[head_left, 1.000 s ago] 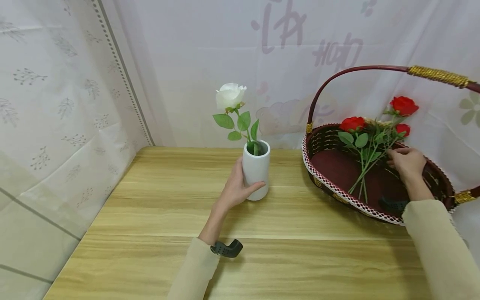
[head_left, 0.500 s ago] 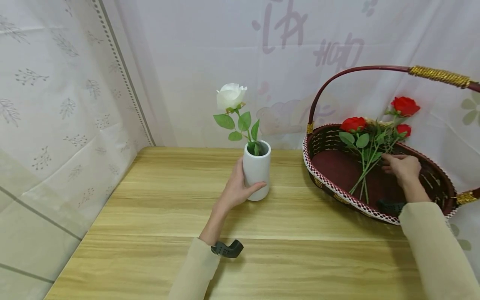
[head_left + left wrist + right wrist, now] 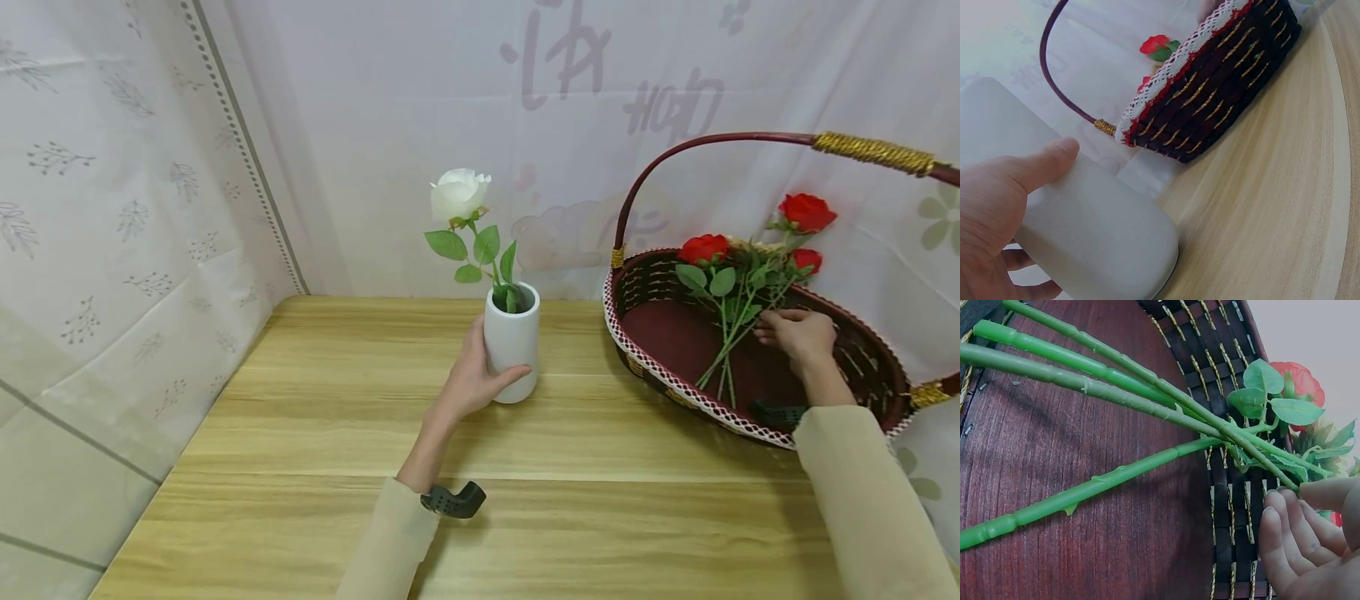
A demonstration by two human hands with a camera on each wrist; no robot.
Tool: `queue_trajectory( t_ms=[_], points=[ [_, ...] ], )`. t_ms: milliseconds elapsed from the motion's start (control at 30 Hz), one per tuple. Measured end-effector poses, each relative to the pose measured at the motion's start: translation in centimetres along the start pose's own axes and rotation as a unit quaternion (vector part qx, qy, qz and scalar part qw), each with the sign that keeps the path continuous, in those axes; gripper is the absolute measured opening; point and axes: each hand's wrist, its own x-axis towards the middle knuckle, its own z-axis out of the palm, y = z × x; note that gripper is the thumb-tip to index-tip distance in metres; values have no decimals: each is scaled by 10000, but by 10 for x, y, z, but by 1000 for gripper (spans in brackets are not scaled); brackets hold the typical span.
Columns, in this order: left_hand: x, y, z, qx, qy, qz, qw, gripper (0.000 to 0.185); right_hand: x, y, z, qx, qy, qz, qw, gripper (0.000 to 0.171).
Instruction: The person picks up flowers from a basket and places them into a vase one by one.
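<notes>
gripping the white vase [image 3: 512, 342] from its left side, the left hand [image 3: 471, 377] curls thumb and fingers around it; the vase stands upright on the tabletop [image 3: 315, 433] near the middle, holding a white rose [image 3: 459, 193]. at the right, the right hand [image 3: 797, 332] reaches into the dark woven basket [image 3: 660, 379] and pinches a stem of the red roses [image 3: 738, 275], whose heads lean on the far rim.

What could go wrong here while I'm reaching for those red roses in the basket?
The rose stems lie crossed and their leaves mingle, so lifting one may drag the others out of the basket. The white vase is narrow and already holds a white rose; the left hand grips it, which lessens tipping.
</notes>
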Motion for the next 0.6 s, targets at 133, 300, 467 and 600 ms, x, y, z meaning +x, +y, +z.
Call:
queue_trajectory(
  t_ms=[133,300,467,600],
  points=[
    [0,0,0,13,-9,6,10000,101,-1,0,0,133,29,39,9999,10],
    [0,0,0,-9,-8,21,10000,101,-1,-1,-1,250,65,120,9996,9],
    [0,-1,0,6,3,-7,10000,100,-4,-2,-1,663,133,213,9975,11],
    [0,-1,0,12,9,-10,10000,100,-8,-4,-2,884,202,261,9955,13]
  ],
)
